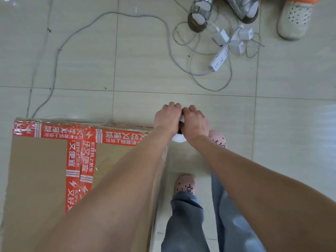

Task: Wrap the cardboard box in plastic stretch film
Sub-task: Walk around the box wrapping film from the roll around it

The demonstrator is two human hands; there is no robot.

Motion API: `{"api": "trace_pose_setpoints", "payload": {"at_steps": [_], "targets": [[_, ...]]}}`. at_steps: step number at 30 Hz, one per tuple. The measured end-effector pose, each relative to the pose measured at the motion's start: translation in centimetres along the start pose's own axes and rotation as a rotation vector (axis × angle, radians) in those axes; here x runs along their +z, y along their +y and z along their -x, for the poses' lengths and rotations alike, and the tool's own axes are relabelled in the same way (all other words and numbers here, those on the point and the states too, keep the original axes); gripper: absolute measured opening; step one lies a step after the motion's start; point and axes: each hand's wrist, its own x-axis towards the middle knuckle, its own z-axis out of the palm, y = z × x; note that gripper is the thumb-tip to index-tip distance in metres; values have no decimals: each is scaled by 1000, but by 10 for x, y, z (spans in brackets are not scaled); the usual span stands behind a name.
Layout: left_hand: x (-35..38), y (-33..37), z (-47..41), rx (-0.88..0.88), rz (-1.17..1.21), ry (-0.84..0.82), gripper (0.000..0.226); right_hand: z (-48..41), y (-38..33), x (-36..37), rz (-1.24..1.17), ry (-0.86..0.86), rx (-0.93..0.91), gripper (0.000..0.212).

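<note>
A large brown cardboard box [38,171], sealed with red printed tape, stands on the tiled floor at the lower left. Clear film glints along its far top edge. Just past its far right corner, my left hand [168,118] and my right hand [195,120] are side by side with fingers curled round a white stretch film roll [179,139]. Only small white parts of the roll show between and under the hands. My forearms cover the box's right edge.
My feet in pink clogs [185,184] stand right of the box. A white power strip [219,59] with chargers and tangled cables lies on the floor ahead. A long grey cable [58,50] loops toward the box. Other people's shoes [200,13] stand at the top right.
</note>
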Motion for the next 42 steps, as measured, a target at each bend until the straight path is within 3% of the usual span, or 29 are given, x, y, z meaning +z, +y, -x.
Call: {"api": "trace_pose_setpoints", "payload": {"at_steps": [5, 9, 11, 14, 16, 18, 23, 32, 34, 37, 39, 42], "targets": [[-12, -28, -8, -281, 209, 1, 26, -29, -31, -16, 158, -61, -257, 28], [-17, -45, -11, -385, 245, 22, 26, -44, -48, -17, 151, -54, -301, 35], [-17, -52, -9, -424, 245, 9, 28, -45, -50, -13, 131, -60, -242, 43], [-17, -52, -7, -417, 213, -21, 33, -41, -43, -6, -49, -141, 22, 49], [-18, -44, -12, -341, 173, -22, 35, -41, -37, -4, -185, -179, 156, 48], [-19, -36, -19, -249, 145, -18, 37, -45, -35, -6, -200, -170, 160, 42], [-22, -42, -28, -234, 115, 5, 28, -56, -43, -17, -42, -143, -54, 34], [-22, -81, -20, -701, 468, 110, 22, -83, -106, -29, 310, -234, -565, 45], [-20, -90, -19, -802, 504, 89, 26, -87, -112, -23, 311, -225, -528, 54], [-20, -96, -20, -878, 520, 29, 33, -90, -112, -15, 80, -264, -189, 49], [-25, -94, -24, -836, 485, 47, 30, -91, -107, -14, -63, -323, -21, 47], [-33, -86, -34, -638, 342, 56, 34, -94, -105, -17, -84, -352, -17, 40]]}}
